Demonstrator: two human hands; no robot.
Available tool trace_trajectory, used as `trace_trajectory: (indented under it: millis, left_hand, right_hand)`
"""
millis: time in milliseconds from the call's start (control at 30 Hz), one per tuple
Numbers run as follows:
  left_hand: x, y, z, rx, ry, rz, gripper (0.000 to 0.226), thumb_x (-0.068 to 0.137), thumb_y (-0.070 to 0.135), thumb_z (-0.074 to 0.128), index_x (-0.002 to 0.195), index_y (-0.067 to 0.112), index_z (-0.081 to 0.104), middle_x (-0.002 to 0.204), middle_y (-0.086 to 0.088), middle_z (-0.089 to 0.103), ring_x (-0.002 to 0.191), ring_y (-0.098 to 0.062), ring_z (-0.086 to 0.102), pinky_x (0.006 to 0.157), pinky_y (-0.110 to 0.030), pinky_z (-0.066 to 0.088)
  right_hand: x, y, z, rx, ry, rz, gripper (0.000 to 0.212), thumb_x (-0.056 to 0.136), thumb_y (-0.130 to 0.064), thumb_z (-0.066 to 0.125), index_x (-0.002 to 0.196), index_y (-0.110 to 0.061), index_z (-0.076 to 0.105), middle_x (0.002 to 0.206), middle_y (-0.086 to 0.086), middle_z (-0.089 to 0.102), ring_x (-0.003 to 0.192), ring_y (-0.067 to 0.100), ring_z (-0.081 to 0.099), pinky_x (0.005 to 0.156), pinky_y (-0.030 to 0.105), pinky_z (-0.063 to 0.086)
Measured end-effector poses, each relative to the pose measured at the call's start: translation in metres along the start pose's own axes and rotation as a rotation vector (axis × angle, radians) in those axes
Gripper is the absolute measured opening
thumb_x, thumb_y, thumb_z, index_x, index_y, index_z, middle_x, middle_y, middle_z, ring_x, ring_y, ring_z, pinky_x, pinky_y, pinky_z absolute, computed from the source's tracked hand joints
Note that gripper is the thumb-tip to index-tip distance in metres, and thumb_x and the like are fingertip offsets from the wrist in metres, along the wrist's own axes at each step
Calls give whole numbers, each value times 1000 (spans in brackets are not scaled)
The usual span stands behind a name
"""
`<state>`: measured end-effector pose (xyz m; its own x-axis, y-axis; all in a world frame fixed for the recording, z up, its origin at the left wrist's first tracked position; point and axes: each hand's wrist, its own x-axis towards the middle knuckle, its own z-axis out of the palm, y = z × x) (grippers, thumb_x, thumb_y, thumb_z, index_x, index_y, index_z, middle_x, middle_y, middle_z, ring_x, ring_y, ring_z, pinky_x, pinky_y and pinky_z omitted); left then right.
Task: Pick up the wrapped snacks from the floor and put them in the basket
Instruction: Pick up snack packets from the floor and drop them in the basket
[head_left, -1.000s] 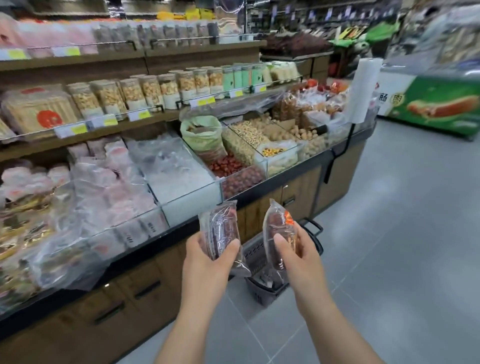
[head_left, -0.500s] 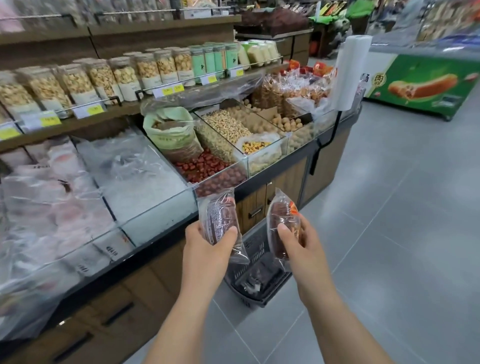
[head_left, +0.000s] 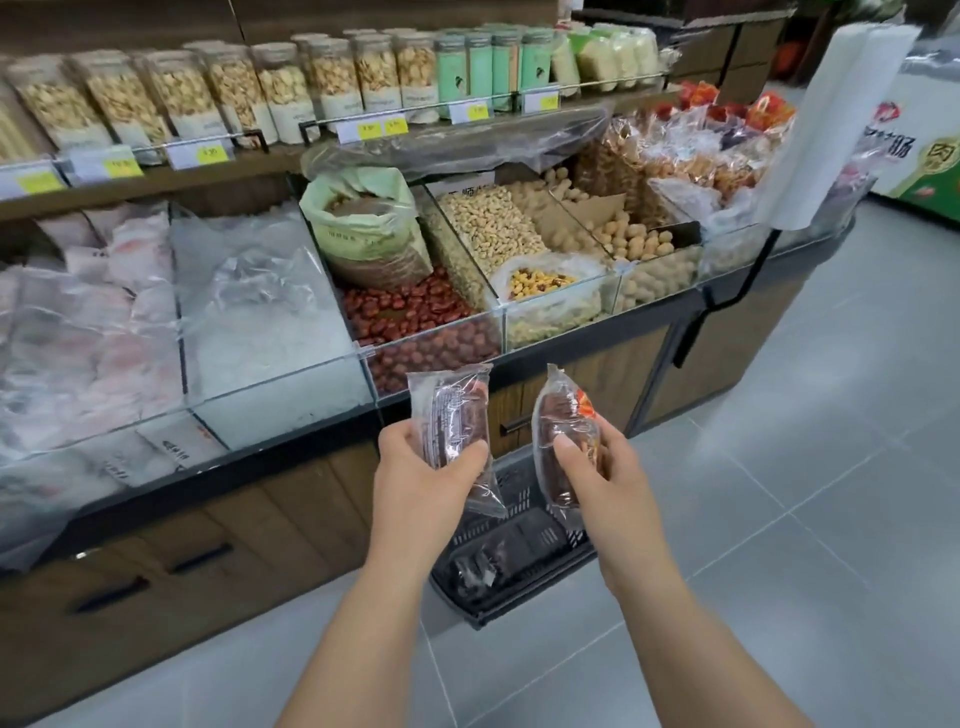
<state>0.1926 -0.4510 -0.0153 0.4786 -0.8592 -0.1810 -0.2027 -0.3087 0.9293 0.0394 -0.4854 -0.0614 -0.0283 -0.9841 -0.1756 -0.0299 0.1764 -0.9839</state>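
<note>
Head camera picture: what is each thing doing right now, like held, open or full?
left hand, grips the left snack.
right hand, grips the right snack.
left snack, held upright, not yet in the basket.
right snack, held upright, not yet in the basket.
basket, on the floor, a few wrapped packs inside.
green sack, open at the top.

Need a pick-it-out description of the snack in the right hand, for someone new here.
Find the wooden counter with glass bins; a black basket sits on the floor before it. Above it, the left hand and right hand each hold a clear-wrapped dark snack. The right snack, unlike the left snack, shows an orange-red patch near its top.
</note>
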Motion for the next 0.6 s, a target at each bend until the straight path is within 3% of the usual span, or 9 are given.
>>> trace_trajectory:
  millis: [100,233,467,600]
  left_hand:
    - [6,-7,21,34,53,-35,57,80,40,72,122,22,39,103,19,48,83,2,48,68,-13,36]
    - [27,-24,38,71,98,-99,64,75,43,75,126,19,44,110,12,57,88,-3,56,60,-12,35]
    - [101,-55,54,83,100,-207,60,76,38,76,124,19,44,102,14,58,82,2,54,58,-11,35]
    - [144,-68,64,102,83,-256,47,79,34,74,112,26,42,89,22,51,76,8,49,56,-9,32]
  right_hand:
    - [22,5,-12,-44,-58,37,54,83,-49,62,134,-38,45,122,-11,60,109,11,60,92,41,53]
    - [52,18,-14,-97,-99,80,69,64,-68,58,127,-41,49,117,-12,63,107,10,62,93,43,52]
    - [115,42,14,-174,-130,125,21,86,-46,60,106,-46,54,108,-17,65,103,6,62,95,43,50]
    - [150,57,32,-187,-184,172,34,85,-47,60,117,-46,51,112,-18,64,106,4,61,97,40,50]
